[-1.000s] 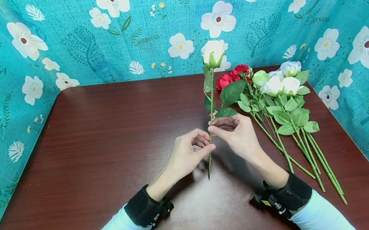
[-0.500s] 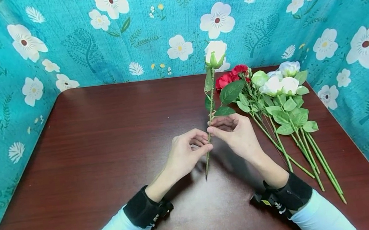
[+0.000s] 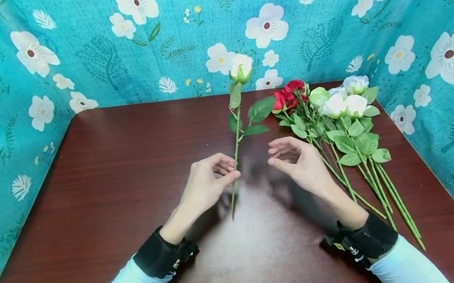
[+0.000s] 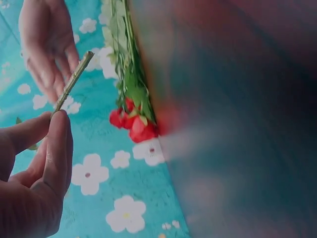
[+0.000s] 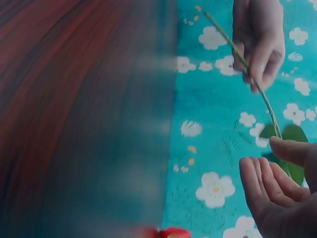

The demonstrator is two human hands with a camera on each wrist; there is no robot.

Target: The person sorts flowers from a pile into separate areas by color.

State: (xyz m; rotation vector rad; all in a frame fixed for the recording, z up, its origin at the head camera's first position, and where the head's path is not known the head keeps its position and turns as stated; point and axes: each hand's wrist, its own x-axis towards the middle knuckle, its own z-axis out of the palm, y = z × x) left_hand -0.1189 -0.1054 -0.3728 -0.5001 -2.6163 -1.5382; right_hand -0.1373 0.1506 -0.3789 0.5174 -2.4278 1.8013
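A single white rose (image 3: pixel 241 68) with a thin green stem and a few leaves stands nearly upright over the middle of the table. My left hand (image 3: pixel 207 181) pinches its stem between thumb and fingers, below the leaves. In the left wrist view the bare stem end (image 4: pixel 74 79) sticks out past the fingertips. To the right of the rose my right hand (image 3: pixel 301 163) is apart from it, fingers loosely bent, with nothing between thumb and fingers. In the right wrist view the stem (image 5: pixel 267 106) passes behind the right hand's thumb.
Several flowers lie on the right of the brown table (image 3: pixel 128 172): red ones (image 3: pixel 289 96) at the back and white roses (image 3: pixel 343 104), their green stems (image 3: pixel 391 201) pointing toward the front right. A teal floral cloth (image 3: pixel 180 34) hangs behind and at both sides.
My right hand has let go of the rose stem and moved a little right. My left hand has carried the rose to the left.
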